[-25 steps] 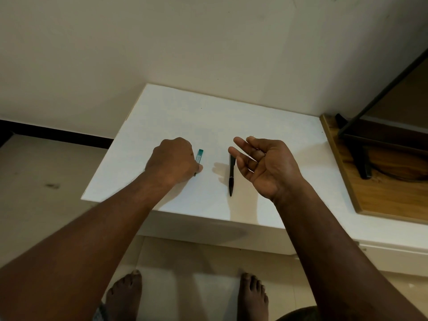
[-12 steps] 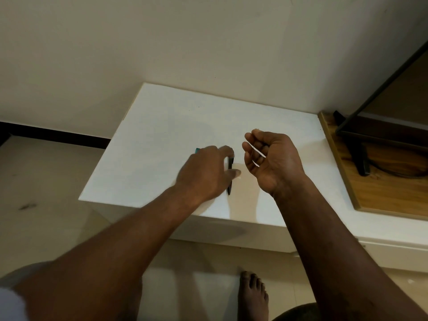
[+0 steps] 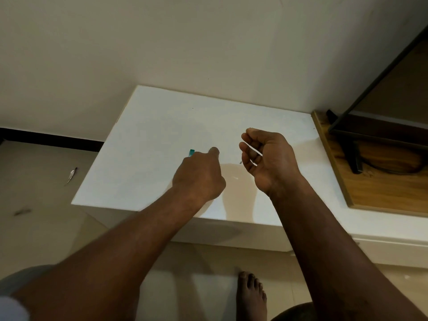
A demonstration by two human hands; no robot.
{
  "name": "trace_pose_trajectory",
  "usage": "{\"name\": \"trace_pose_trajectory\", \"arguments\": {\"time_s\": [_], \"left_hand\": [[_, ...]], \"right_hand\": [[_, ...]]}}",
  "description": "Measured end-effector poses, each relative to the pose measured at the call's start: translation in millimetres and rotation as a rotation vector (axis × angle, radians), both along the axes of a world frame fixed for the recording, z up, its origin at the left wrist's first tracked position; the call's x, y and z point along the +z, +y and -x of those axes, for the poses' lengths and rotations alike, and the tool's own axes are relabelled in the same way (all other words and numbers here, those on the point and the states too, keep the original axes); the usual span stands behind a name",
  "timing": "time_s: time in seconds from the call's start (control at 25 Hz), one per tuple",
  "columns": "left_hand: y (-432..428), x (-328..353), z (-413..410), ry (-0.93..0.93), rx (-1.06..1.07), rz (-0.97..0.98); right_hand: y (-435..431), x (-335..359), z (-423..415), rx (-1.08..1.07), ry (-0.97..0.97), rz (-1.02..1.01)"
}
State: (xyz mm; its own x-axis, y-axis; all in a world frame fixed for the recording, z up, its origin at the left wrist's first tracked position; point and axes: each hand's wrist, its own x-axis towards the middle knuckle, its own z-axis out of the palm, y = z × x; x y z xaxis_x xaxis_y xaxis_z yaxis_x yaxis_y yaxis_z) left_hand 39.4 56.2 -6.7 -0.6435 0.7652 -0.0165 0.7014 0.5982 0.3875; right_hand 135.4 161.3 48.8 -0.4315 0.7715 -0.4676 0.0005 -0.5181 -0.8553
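Since the white table (image 3: 150,126) fills the middle of the view, everything smaller lies on it or hangs above it. The right hand (image 3: 271,158) hovers palm up over its near half, its fingers curled in on what they carry. The left hand (image 3: 199,177) is just beside it, knuckles up and fingers folded under; I cannot tell whether it grips anything. Past those knuckles a small teal piece (image 3: 191,152) lies flat on the table, partly hidden by the hand.

Smallest are the thin pale rods (image 3: 254,150) lying across the right hand's curled fingers. They look feather-light, stiff and brittle, likely to snap if bent or squeezed. They also look smooth enough to slip from a loose palm. A light pinch near the middle, thumb against fingertip, seems the safest hold.
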Motion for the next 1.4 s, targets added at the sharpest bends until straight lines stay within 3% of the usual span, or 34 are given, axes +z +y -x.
{"name": "trace_pose_trajectory", "arguments": {"time_s": [0.2, 0.4, 0.56, 1.4], "left_hand": [[-1, 10, 5, -0.240, 0.114, 0.027], [-6, 20, 10, -0.552, -0.016, -0.192], [-9, 23, 9, -0.665, -0.063, -0.254], [-12, 23, 10, -0.593, -0.091, -0.253]], "right_hand": [[-2, -1, 4, 0.009, -0.009, -0.030], [6, 0, -3, 0.019, -0.014, -0.174], [11, 3, -5, -0.001, -0.008, -0.228], [8, 3, -4, -0.043, 0.024, -0.271]]}}
